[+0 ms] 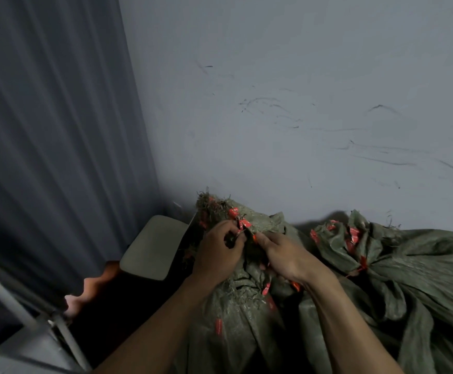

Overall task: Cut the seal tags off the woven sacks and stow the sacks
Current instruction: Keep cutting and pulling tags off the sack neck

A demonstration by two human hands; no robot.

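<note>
- A green woven sack, the front sack [236,319], fills the lower centre of the frame. Its frayed, gathered neck rises toward the middle, just below the wall line.
- Red seal tags [234,211] cluster on that neck, and more red tags show lower down on the same cloth.
- The left hand [216,251] sits at lower centre. Its fingers [233,238] are curled and pinch the gathered neck of the front sack just beside a tag.
- The right hand [287,256], just right of the left, has its fingers [263,240] curled round a dark cutting tool [250,234] with orange parts. The tool's tip lies at the neck between the two hands. Whether its blades touch a tag cannot be told.
- A second sack bundle [422,265] lies at right centre, touching the front sack, with its own red tags [353,236] at its bunched top.
- A pale padded seat [152,247] stands just left of the sacks.
- A dark grey curtain [44,130] hangs down the left side, and a scuffed pale wall [301,103] takes up the upper right.
- A grey metal frame [1,287] crosses the lower left corner.
</note>
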